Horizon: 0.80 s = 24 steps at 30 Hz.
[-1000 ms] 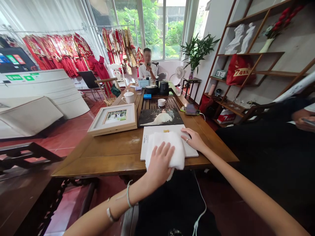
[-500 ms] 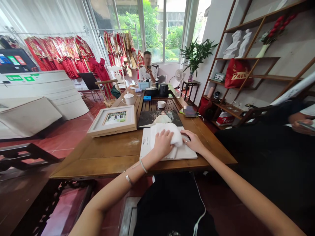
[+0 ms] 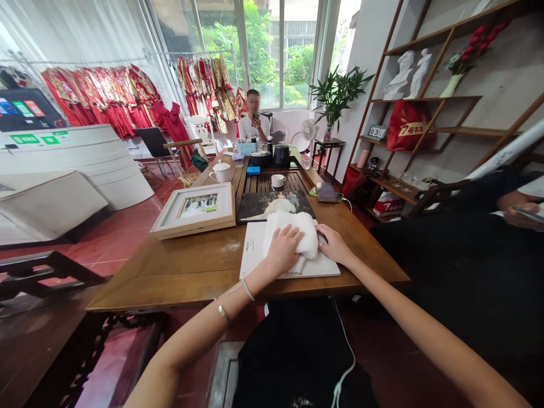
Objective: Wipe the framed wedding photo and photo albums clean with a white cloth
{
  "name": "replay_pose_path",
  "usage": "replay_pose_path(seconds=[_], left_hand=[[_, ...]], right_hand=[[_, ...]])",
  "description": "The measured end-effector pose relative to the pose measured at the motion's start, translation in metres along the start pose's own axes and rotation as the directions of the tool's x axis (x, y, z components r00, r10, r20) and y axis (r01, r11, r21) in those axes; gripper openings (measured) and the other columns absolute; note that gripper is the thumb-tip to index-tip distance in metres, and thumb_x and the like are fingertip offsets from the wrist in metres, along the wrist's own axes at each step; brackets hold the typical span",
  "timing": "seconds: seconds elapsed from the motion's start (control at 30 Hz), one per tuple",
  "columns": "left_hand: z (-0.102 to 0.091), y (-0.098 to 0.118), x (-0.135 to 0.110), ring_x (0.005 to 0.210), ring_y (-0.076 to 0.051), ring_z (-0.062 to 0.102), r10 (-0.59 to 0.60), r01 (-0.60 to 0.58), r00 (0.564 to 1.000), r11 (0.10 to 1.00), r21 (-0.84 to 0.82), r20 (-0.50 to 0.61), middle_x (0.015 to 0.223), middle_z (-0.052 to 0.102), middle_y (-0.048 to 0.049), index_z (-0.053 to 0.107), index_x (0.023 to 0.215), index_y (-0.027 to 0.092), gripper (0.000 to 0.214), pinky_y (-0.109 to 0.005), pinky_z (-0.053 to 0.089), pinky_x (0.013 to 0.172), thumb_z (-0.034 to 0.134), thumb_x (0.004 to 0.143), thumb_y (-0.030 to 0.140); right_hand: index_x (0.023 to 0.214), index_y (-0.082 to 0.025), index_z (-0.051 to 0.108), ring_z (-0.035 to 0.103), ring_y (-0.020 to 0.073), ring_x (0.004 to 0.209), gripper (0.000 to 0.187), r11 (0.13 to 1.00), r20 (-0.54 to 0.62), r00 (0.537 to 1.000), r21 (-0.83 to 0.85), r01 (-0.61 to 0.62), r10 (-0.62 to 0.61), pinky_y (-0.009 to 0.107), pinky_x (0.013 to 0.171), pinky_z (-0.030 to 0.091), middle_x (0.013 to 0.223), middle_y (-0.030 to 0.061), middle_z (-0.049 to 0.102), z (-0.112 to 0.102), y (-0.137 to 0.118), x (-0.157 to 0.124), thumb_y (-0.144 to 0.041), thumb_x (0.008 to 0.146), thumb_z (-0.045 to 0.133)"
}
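Observation:
A white panel [image 3: 251, 266] with small dark print at its left lies near the front edge of the wooden table. On top of it is a bunched, folded white towel [image 3: 309, 229]. My left hand [image 3: 287, 246] presses on the towel, its fingers bent over the cloth. At the towel's right edge rests my right hand [image 3: 334, 243], thumb and forefinger apart, over the panel's right side. Whether its fingertips touch the towel is unclear. Behind the towel lies a dark picture panel [image 3: 255, 205] showing a pale, gown-like shape, partly covered by the cloth.
A framed photo [image 3: 170, 212] lies to the left on the wooden table [image 3: 170, 272]. Farther back are a lidded white cup [image 3: 221, 171], a small white cup [image 3: 277, 181], a blue box [image 3: 254, 170] and a phone [image 3: 327, 194]. A person [image 3: 255, 124] sits at the far end.
My left hand and the towel have shifted slightly to the right across the panel. My right hand stays at nearly the same spot.

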<state>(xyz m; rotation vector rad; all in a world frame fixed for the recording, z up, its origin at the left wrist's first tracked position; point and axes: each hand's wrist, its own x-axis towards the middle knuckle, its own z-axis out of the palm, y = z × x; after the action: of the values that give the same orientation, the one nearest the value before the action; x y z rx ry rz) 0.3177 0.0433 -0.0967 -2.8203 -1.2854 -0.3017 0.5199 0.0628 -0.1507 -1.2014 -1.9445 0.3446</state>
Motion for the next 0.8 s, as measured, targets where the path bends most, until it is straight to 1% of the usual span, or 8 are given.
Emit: replay_pose_path(seconds=[0.17,0.3,0.4,0.47,0.57,0.7,0.73,0.8], left_hand=[[-0.006,0.023,-0.030,0.138,-0.031,0.031,0.000,0.002,0.999,0.999,-0.032,0.039,0.143,0.045,-0.0105,0.044,0.135,0.018,0.056,-0.052,0.030,0.109,0.060,0.081,0.021],[-0.007,0.040,-0.052,0.139,-0.031,0.028,0.011,-0.009,0.999,0.998,-0.061,0.043,0.147,0.042,-0.0086,0.041,0.137,0.020,0.061,-0.052,0.027,0.112,0.061,0.079,0.023],[-0.007,0.044,-0.057,0.140,-0.029,0.027,-0.001,0.005,0.999,0.997,-0.071,0.044,0.148,0.040,-0.0077,0.040,0.139,0.022,0.064,-0.050,0.026,0.113,0.060,0.078,0.021],[-0.008,0.039,-0.051,0.139,-0.028,0.030,-0.013,0.016,0.999,0.997,-0.069,0.043,0.147,0.042,-0.0078,0.041,0.138,0.022,0.062,-0.049,0.029,0.112,0.059,0.079,0.019],[-0.014,0.019,-0.025,0.135,-0.028,0.037,-0.007,0.011,0.998,0.998,-0.061,0.056,0.141,0.049,-0.0078,0.047,0.135,0.021,0.057,-0.046,0.034,0.109,0.058,0.079,0.018],[-0.020,-0.016,0.017,0.127,-0.025,0.048,0.159,-0.150,0.982,0.985,-0.088,0.106,0.133,0.057,-0.0073,0.053,0.129,0.021,0.053,-0.038,0.038,0.106,0.058,0.077,0.013],[-0.021,-0.022,0.025,0.126,-0.024,0.049,0.181,-0.172,0.978,0.981,-0.089,0.106,0.133,0.057,-0.0072,0.053,0.129,0.021,0.054,-0.037,0.038,0.105,0.057,0.076,0.012],[-0.018,-0.029,0.036,0.125,-0.023,0.049,0.164,-0.158,0.982,0.985,-0.075,0.092,0.132,0.057,-0.0065,0.052,0.129,0.021,0.055,-0.036,0.038,0.105,0.056,0.076,0.012]], right_hand=[[0.105,-0.019,0.064,0.060,0.0248,0.099,0.042,1.000,0.028,1.000,0.019,0.008,-0.008,0.038,0.089,0.048,0.110,0.0093,0.064,-0.001,-0.002,-0.001,-0.008,0.067,0.049],[0.105,-0.020,0.065,0.060,0.0248,0.104,0.035,0.998,0.052,0.998,0.063,0.017,-0.020,0.038,0.093,0.047,0.115,0.0101,0.062,-0.001,-0.001,-0.001,-0.013,0.074,0.050],[0.104,-0.020,0.066,0.059,0.0245,0.105,0.032,0.997,0.064,0.998,0.075,0.017,-0.021,0.039,0.094,0.046,0.115,0.0100,0.062,0.000,0.000,-0.002,-0.014,0.077,0.049],[0.106,-0.020,0.066,0.059,0.0244,0.107,0.035,0.997,0.068,0.997,0.076,0.020,-0.025,0.040,0.095,0.046,0.116,0.0098,0.061,0.000,0.002,-0.002,-0.013,0.077,0.048],[0.109,-0.020,0.063,0.058,0.0243,0.108,0.040,0.998,0.068,0.997,0.063,0.022,-0.026,0.040,0.096,0.045,0.117,0.0097,0.060,0.001,0.004,-0.001,-0.010,0.076,0.043],[0.104,-0.018,0.062,0.058,0.0258,0.104,0.036,1.000,0.048,0.999,0.004,-0.001,0.001,0.044,0.094,0.046,0.109,0.0114,0.061,0.003,0.008,0.001,-0.010,0.075,0.041],[0.103,-0.018,0.062,0.059,0.0262,0.103,0.034,1.000,0.037,0.999,-0.008,-0.008,0.008,0.044,0.094,0.047,0.108,0.0119,0.061,0.004,0.009,0.001,-0.011,0.076,0.042],[0.104,-0.018,0.061,0.059,0.0265,0.103,0.031,1.000,0.011,1.000,-0.016,-0.017,0.017,0.045,0.094,0.047,0.110,0.0124,0.060,0.004,0.011,0.001,-0.014,0.078,0.044]])
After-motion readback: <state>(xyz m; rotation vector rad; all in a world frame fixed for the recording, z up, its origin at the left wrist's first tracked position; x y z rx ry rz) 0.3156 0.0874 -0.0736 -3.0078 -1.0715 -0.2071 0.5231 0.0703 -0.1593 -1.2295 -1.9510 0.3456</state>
